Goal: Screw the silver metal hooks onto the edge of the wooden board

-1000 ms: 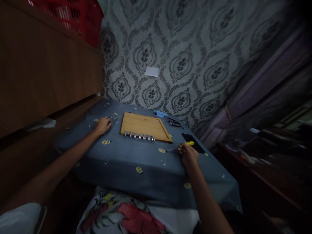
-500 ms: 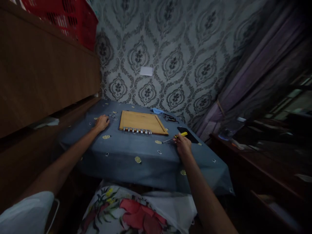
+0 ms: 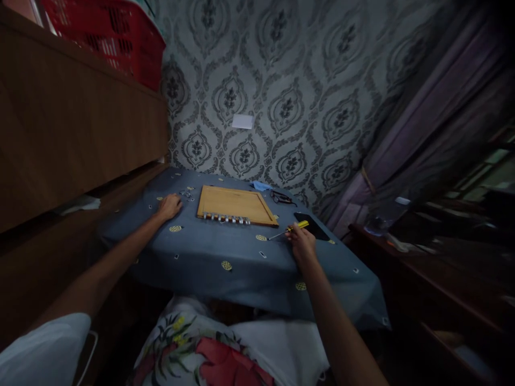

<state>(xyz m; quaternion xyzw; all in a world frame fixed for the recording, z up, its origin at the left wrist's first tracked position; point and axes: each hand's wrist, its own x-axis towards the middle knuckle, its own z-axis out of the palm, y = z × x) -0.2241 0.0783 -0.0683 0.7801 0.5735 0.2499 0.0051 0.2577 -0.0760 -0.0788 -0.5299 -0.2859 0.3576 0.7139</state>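
My right hand (image 3: 302,242) is closed round a screwdriver (image 3: 298,226) with a yellow handle. Its thin metal shaft points left, low over the blue tablecloth. On the left of the table rests my left hand (image 3: 169,207), fingers curled; what they hold, if anything, is hidden. Just beyond it lie some small metal pieces (image 3: 185,193), too small to name for sure. Between my hands sits a flat wooden panel with a raised frame (image 3: 237,202). Along its near edge stands a row of several small silver metal fittings (image 3: 226,219), probably clips or hinges. Neither hand touches the panel.
The table wears a blue cloth (image 3: 201,246) with pineapple prints. Glasses (image 3: 282,198) and a light-blue cloth (image 3: 261,185) lie at the back, a black flat object (image 3: 317,228) at right. A wooden cabinet (image 3: 80,118) with a red basket (image 3: 140,48) stands left; a bottle (image 3: 388,217) right.
The view has tilted slightly, so everything sits a little lower. My left fingers have shifted slightly beside the metal pieces. My right hand still holds the screwdriver in nearly the same place.
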